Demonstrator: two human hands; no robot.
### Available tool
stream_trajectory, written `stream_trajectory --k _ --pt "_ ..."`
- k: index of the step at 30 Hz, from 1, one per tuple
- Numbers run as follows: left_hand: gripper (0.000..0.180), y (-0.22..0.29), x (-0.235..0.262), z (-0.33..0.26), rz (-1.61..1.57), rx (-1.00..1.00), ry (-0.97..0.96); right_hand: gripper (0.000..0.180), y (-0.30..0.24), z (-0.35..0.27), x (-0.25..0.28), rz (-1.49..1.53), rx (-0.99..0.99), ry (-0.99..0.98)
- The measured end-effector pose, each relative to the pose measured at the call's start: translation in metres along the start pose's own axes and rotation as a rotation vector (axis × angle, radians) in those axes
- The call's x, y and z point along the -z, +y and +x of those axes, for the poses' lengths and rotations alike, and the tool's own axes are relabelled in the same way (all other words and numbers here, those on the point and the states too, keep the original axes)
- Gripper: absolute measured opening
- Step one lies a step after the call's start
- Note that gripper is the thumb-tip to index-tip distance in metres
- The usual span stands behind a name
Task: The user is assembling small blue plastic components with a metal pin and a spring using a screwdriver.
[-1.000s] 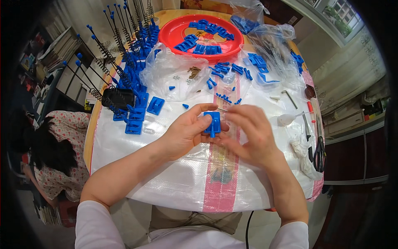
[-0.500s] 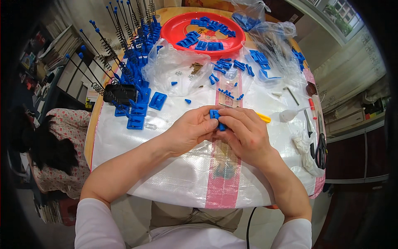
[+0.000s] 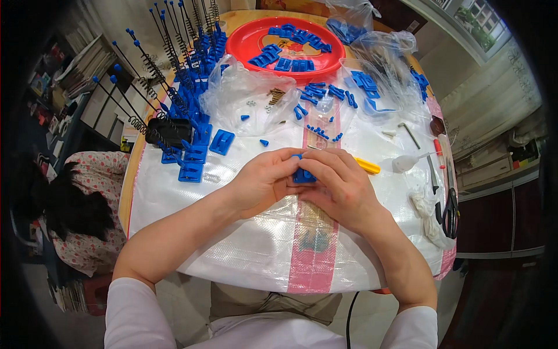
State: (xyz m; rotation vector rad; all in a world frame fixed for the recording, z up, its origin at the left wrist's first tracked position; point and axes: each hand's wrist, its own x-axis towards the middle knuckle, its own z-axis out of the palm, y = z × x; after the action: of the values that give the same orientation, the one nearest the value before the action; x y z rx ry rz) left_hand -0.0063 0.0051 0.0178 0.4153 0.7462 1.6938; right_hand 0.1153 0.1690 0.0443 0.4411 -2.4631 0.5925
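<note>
At the middle of the table, my left hand (image 3: 264, 179) and my right hand (image 3: 344, 185) are closed together around a blue plastic part (image 3: 302, 174). Fingers of both hands cover much of it. Beyond my right fingers lies a screwdriver with a yellow handle (image 3: 367, 166), its shaft partly hidden. Ahead of my hands are a small blue cone-shaped piece (image 3: 264, 143) and small blue caps (image 3: 318, 131) on a clear bag. Left of them rests a blue rectangular base (image 3: 222, 142), beside assembled blue stands with black springs and rods (image 3: 174, 102).
A red tray (image 3: 244, 65) holding blue parts stands at the back. Near it lie a plastic bag with brass screws (image 3: 275, 96) and blue clips (image 3: 314, 93). On the right are a hex key (image 3: 409, 134), a squeeze bottle (image 3: 402, 163) and scissors (image 3: 450, 212). Another person (image 3: 87, 209) sits at the left.
The blue part has turned in my fingers, and my right fingers have shifted over it. Both forearms stay almost where they were. The person on the left has moved slightly.
</note>
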Motion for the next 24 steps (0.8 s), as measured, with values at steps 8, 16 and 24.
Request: stream_trajectory --k 8,16,24 --pt "0.039 -0.003 0.003 -0.001 -0.002 -0.031 0.026 0.051 0.005 -0.002 -0.004 -0.109 0.096 0.114" --pt "0.040 0.003 0.002 -0.003 0.005 0.041 -0.025 0.041 0.003 -0.003 -0.001 -0.112 0.141 0.138" --pt "0.036 0.004 -0.005 -0.004 0.220 -0.016 0.016 0.034 0.003 -0.002 0.003 -0.080 0.084 0.136"
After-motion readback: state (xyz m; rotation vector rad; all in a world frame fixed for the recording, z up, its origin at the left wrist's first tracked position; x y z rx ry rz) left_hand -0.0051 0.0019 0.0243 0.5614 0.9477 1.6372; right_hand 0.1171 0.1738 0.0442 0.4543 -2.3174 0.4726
